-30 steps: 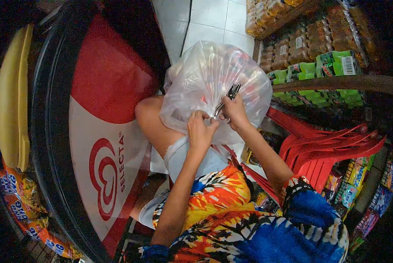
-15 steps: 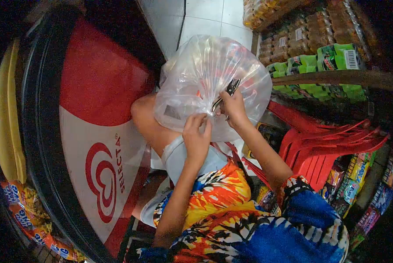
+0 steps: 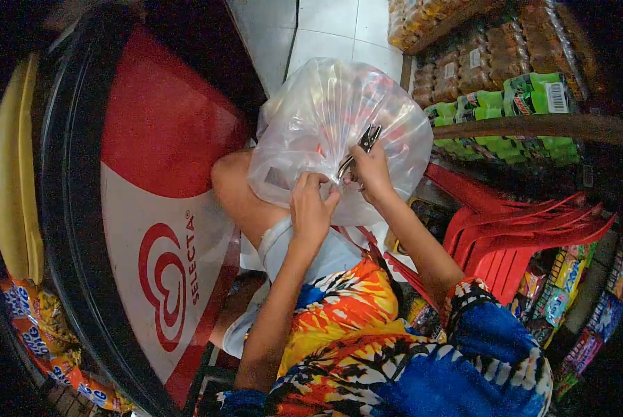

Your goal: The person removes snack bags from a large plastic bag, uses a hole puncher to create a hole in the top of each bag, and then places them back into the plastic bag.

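On my lap rests a large, puffed-up clear plastic bag (image 3: 290, 115), with coloured items blurred inside it. Its neck is gathered into tight folds. My left hand (image 3: 313, 208) is closed, thumb and fingertips pinching at the gathered neck. Just to its right, my right hand (image 3: 372, 169) is closed around a small black and silver plier-like tool (image 3: 370, 139). The tool slants across the bag's folds, its lower end beside the neck near my left fingertips. Part of the tool is hidden by my right fingers.
A red and white ice cream freezer (image 3: 165, 125) stands close on my left. Stacked red plastic chairs (image 3: 495, 240) are on my right. Behind them, a wooden shelf (image 3: 534, 127) holds green drink packs (image 3: 534, 94). White floor tiles (image 3: 325, 28) lie ahead; snack packs (image 3: 565, 295) hang at lower right.
My left fingertips have shifted slightly at the bag's neck, the thumb and fingers a little more spread. The tool and my right hand stay almost where they were. The view has shifted slightly.
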Action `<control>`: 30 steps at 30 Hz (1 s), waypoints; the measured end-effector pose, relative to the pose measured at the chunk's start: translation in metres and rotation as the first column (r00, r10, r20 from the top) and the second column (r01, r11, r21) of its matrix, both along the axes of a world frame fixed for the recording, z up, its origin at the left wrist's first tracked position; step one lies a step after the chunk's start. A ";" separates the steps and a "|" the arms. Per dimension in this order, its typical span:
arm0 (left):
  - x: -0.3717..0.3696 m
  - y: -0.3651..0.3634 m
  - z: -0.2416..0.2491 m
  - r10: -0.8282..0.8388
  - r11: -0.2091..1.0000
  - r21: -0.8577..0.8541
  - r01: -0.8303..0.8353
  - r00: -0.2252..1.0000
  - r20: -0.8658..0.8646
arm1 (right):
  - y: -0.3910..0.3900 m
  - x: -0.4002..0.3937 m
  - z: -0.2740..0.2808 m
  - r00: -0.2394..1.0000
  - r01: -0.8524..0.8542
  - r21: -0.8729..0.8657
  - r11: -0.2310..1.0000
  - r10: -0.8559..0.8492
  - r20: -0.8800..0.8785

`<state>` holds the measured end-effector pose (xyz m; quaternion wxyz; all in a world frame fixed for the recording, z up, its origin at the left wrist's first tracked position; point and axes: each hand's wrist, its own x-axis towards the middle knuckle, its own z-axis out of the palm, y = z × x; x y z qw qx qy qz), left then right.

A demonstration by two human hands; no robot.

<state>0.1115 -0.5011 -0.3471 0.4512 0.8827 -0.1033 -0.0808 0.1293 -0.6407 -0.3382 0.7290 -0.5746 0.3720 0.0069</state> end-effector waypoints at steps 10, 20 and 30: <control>0.008 -0.009 0.001 0.084 0.994 -0.077 -0.082 0.996 0.014 | -0.006 0.005 0.010 0.999 -0.043 0.037 0.998 0.042 0.014; 0.005 -0.015 -0.011 0.112 0.954 -0.264 -0.144 0.985 -0.131 | -0.022 0.002 0.015 0.976 -0.203 0.141 0.969 0.211 -0.045; 0.005 -0.010 -0.009 0.161 0.936 -0.298 -0.189 0.980 -0.116 | -0.008 -0.013 -0.005 0.982 0.159 0.104 0.982 -0.169 0.088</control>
